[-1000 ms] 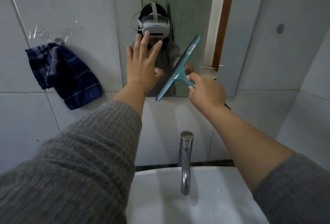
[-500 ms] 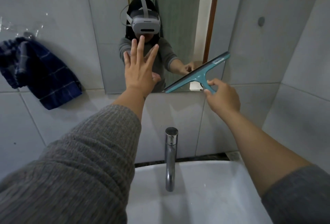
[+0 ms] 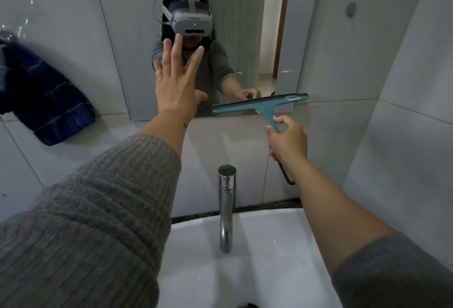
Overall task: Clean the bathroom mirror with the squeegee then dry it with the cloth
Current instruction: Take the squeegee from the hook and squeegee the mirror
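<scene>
Right hand (image 3: 288,139): fingers wrapped round squeegee (image 3: 259,106) handle, blade at mirror's (image 3: 245,37) 6 o'clock edge.
Left hand (image 3: 175,86): fingers spread, holding nothing.
Cloth (image 3: 44,101): at 9 o'clock.

left hand (image 3: 177,86) splayed flat, right hand (image 3: 288,139) gripping

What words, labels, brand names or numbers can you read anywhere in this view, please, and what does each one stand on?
No text can be read in this view.
Squeegee: a small pale label near the right end of its head, too small and blurred to read.
Headset in the mirror: no legible marking.
Tap, cloth and wall tiles: no lettering shows.
</scene>
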The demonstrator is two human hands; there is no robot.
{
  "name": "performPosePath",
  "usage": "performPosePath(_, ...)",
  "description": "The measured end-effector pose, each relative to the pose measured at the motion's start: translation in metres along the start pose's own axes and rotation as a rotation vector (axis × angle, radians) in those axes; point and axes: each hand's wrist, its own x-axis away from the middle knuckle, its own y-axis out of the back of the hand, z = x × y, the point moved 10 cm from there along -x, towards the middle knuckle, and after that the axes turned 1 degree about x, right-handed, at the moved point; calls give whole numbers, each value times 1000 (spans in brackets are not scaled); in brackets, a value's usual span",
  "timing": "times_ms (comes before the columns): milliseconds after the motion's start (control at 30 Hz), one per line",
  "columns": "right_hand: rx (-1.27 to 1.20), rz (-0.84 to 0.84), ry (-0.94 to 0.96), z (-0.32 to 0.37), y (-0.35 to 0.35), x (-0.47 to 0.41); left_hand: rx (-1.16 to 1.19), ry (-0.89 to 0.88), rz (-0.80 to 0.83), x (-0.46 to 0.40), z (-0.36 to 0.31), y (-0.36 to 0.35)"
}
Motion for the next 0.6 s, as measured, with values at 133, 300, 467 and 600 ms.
performPosePath(133,9,-3,8,-3,-3,4,2,2,-3,-1,1,-2)
performPosePath(300,18,54,-56,-21,-6,14,-7,-2,-5,0,0,-2)
performPosePath(467,41,114,-87,-29,4,26,-14,-27,-30,9,-4,-1)
performPosePath(600,119,176,-49,-9,20,26,32,-149,22,31,-27,-7)
